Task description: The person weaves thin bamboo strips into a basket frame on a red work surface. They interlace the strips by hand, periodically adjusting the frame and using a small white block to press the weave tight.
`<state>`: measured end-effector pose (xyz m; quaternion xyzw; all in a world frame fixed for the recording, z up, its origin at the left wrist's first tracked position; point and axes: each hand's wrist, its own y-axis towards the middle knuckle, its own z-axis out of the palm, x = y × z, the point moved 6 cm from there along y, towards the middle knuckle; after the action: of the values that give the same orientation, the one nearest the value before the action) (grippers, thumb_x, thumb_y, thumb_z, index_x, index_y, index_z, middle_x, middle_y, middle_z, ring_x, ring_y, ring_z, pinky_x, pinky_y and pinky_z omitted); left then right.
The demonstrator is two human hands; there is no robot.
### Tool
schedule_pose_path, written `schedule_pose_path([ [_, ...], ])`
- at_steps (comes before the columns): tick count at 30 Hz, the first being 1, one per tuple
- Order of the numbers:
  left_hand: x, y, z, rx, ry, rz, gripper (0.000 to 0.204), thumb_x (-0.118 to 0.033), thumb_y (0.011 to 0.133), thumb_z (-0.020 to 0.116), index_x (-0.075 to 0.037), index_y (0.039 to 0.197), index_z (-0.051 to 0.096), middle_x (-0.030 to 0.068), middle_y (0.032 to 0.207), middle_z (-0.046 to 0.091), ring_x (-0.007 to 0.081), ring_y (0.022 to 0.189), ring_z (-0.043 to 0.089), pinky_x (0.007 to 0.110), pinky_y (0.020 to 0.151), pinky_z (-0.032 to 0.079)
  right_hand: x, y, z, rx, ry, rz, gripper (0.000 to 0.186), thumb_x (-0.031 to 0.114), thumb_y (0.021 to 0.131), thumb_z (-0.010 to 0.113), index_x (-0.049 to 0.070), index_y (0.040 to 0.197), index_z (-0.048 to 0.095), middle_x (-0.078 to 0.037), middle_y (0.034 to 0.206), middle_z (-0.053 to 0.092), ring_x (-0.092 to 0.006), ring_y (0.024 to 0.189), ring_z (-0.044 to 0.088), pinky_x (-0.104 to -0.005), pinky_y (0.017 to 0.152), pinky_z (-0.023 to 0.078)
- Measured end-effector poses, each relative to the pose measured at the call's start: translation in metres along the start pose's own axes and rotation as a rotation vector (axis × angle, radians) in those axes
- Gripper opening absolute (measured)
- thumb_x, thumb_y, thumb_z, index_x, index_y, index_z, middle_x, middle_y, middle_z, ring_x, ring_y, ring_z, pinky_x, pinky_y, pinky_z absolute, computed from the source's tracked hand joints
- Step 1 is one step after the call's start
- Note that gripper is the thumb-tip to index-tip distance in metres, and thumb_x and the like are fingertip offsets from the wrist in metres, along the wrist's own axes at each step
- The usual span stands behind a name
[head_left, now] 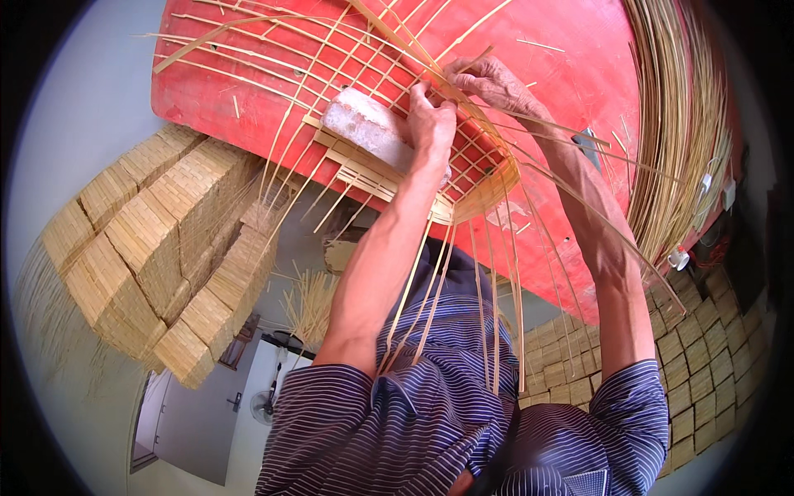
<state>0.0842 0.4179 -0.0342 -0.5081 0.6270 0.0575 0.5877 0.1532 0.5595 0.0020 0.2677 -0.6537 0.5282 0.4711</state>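
Note:
An open lattice of pale bamboo strips (364, 59) lies on a red table (571, 50), its loose ends fanning out on several sides. A whitish brick (364, 124) rests on the lattice, partly covered by my left wrist. Just right of the brick, my left hand (432, 120) is closed with its fingertips pinched at the lattice. My right hand (492, 87) is closed on a thin bamboo strip beside the upright woven edge (484, 194), which bends round the near right corner. Long strip ends hang from that corner toward my shirt.
A long bundle of thin strips (670, 124) lies along the table's right side. Stacks of bundled bamboo pieces (149, 240) stand at left, and more (703, 372) at lower right. A dark tool (589, 147) lies near my right forearm. A fan (263, 405) stands behind, lower left.

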Motion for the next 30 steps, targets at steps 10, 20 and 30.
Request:
schedule_pose_path([
  [10,0.013,-0.007,0.007,-0.168,0.068,0.025,0.035,-0.011,0.08,0.078,0.0,0.109,0.063,0.02,0.104,0.067,0.0365,0.098,0.064,0.046,0.087,0.05,-0.013,-0.009,0.01,0.023,0.245,0.096,0.021,0.021,0.097,0.063,0.001,0.104,0.068,-0.002,0.096,0.069,-0.0131,0.095,0.063,-0.0314,0.087,0.051],
  [20,0.007,-0.006,0.007,-0.208,0.023,-0.004,0.036,-0.003,0.078,0.077,0.003,0.108,0.057,0.0179,0.1,0.065,0.0306,0.094,0.065,0.042,0.082,0.052,-0.019,-0.012,0.021,-0.026,0.281,0.124,0.014,0.011,0.09,0.068,0.003,0.103,0.067,-0.002,0.094,0.069,-0.0126,0.089,0.063,-0.0299,0.084,0.05],
  [30,0.01,-0.011,0.005,-0.18,-0.183,-0.094,0.033,0.001,0.085,0.065,0.005,0.113,0.049,0.0158,0.103,0.063,0.0225,0.09,0.063,0.037,0.082,0.054,-0.016,-0.009,0.042,-0.053,0.006,0.019,0.015,0.007,0.091,0.065,0.002,0.105,0.068,-0.005,0.091,0.07,-0.0146,0.091,0.064,-0.0333,0.085,0.052],
])
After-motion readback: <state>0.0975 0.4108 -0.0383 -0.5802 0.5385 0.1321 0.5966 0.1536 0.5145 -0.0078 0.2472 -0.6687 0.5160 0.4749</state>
